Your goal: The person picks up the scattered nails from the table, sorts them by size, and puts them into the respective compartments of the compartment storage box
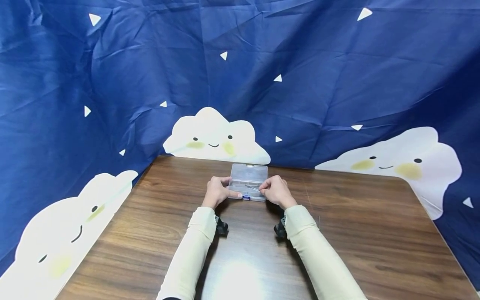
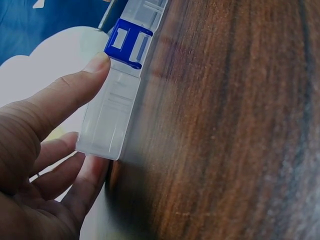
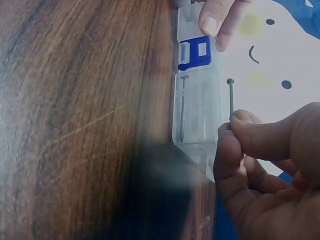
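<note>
One left hand, thumb and fingers curved around one end of a clear, rectangular plastic box, lid open, blue plastic latch at its front, right hand pinching a slender, knob-headed grey metal rod above the box, glossy brown wood-grain table beneath.

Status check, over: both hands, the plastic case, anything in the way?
Left hand holding clear case by its left end. Right hand pinching thin metal piece. Lid open, tipped back, out of the way.
</note>
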`<state>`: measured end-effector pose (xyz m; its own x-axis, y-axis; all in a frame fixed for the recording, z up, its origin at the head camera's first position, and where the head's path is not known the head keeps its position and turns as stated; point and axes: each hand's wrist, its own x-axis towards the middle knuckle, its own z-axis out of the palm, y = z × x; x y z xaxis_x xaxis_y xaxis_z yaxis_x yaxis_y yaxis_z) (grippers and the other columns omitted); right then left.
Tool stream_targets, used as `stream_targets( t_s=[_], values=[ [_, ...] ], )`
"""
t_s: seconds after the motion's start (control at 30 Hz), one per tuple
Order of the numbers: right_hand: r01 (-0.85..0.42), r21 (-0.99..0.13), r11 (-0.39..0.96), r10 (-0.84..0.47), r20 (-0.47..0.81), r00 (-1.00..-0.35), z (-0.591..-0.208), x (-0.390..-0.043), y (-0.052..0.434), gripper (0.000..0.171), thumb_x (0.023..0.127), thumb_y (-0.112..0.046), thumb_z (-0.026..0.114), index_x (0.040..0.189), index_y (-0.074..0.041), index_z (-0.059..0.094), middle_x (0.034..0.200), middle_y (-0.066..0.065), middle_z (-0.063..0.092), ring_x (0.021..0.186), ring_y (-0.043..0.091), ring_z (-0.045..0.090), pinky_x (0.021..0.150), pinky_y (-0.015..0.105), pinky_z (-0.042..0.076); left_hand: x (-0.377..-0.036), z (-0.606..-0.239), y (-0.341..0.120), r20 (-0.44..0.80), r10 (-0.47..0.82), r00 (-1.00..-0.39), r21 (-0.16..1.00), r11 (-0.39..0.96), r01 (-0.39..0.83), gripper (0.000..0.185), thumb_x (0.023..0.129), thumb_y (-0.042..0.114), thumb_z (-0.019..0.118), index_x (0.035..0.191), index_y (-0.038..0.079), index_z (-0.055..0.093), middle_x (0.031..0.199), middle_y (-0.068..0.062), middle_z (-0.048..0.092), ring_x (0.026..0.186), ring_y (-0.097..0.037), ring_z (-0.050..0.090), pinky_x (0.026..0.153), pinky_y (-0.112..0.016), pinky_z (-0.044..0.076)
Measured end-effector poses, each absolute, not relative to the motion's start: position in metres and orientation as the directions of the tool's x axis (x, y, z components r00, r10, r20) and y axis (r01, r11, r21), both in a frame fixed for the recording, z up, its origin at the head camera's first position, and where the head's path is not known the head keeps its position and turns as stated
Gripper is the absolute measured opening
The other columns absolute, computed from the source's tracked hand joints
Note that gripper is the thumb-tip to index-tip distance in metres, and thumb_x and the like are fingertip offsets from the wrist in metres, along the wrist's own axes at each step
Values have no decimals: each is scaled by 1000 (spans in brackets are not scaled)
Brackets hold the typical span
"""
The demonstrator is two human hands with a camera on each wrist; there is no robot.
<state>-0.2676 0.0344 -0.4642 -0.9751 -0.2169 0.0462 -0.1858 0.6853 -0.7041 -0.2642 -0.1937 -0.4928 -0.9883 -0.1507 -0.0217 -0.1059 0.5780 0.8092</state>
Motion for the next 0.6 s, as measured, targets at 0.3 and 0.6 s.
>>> stream_targets(
  t_s=[0.3,0.6],
  values=[
    [-196,-670,716,-227,41,-973,-466,-271,31,8,84,-5,75,82,-8,81,92,5,75,100,30,65,94,45,49,-263,-494,-194,-19,-151,-988,815,571,-103,81,51,26,102,124,9,73,124,-8,69,124,-31,53,110,-41,37],
    [-199,-670,715,-227,47,-973,-463,-270,27,8,84,-4,75,80,-8,80,92,6,75,103,33,63,96,45,47,-263,-499,-197,3,-156,-988,826,557,-85,82,50,26,103,125,10,72,124,-6,69,124,-30,53,110,-40,37]
  ],
)
